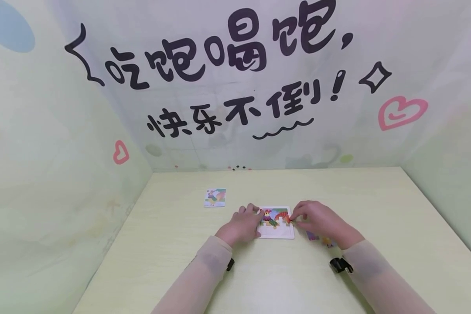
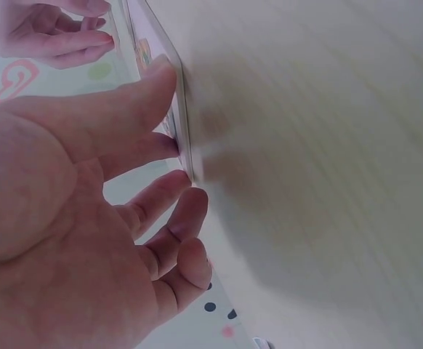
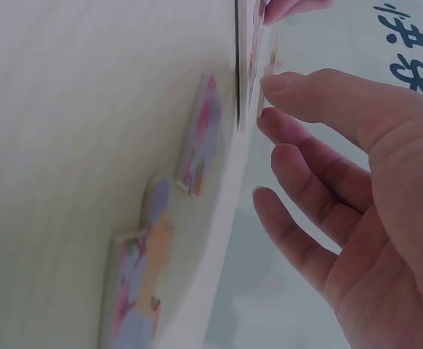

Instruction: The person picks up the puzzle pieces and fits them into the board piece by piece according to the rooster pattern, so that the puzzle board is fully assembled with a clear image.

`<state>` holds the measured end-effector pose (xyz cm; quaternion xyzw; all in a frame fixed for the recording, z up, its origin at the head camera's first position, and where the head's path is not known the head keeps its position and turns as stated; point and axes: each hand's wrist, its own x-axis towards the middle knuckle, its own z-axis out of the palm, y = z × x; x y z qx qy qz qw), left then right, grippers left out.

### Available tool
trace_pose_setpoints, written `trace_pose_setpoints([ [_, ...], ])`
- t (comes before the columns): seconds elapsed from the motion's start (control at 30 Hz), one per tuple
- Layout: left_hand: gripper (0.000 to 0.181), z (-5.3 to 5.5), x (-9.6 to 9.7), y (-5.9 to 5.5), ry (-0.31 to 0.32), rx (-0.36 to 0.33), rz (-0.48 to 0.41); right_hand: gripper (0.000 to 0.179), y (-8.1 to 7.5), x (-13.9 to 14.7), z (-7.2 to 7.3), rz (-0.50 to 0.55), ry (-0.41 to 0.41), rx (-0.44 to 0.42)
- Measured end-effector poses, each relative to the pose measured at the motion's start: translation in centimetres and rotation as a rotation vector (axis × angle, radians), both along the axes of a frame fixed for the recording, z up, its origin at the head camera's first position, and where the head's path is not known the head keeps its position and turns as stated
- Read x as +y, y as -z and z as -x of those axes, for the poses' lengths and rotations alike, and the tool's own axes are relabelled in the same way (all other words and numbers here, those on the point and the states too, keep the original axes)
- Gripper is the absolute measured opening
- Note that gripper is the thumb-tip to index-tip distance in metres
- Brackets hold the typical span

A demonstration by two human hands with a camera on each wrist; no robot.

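A white-framed jigsaw puzzle board (image 1: 276, 233) lies on the table, its upper part filled with a colourful rooster picture and its lower part bare white. My left hand (image 1: 241, 226) rests at the board's left side; in the left wrist view, the thumb (image 2: 150, 94) presses near one corner and the index fingertip touches farther along, the other fingers loosely bent. At the right edge, my right hand (image 1: 318, 220) pinches an orange-red puzzle piece (image 1: 287, 220) between thumb and fingertips, over the picture's right end. Its other fingers are loosely bent in the right wrist view.
Loose puzzle pieces, one purple (image 1: 312, 236) and one with orange (image 1: 328, 242), lie below my right hand; the right wrist view shows several pieces (image 3: 200, 138) beside the board. A small rooster picture card (image 1: 215, 198) lies back left. A printed cloth wall (image 1: 204, 152) borders the table.
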<state>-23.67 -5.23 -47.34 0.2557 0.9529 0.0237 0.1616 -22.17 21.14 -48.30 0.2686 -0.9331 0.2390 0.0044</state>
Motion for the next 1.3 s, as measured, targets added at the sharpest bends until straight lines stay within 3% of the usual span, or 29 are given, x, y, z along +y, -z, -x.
trace_pose_setpoints([
  [0.3,0.072,0.0,-0.1,0.0,0.004,-0.005,-0.012,0.015,-0.2,-0.9,0.4,-0.049,-0.040,0.053],
  [0.7,0.073,0.1,-0.1,0.1,0.010,-0.003,0.002,0.012,-0.1,-1.7,0.6,-0.108,-0.059,0.036],
  [1.3,0.071,0.0,-0.1,-0.2,0.019,0.005,0.003,0.011,0.1,-2.2,0.5,-0.160,-0.049,0.110],
])
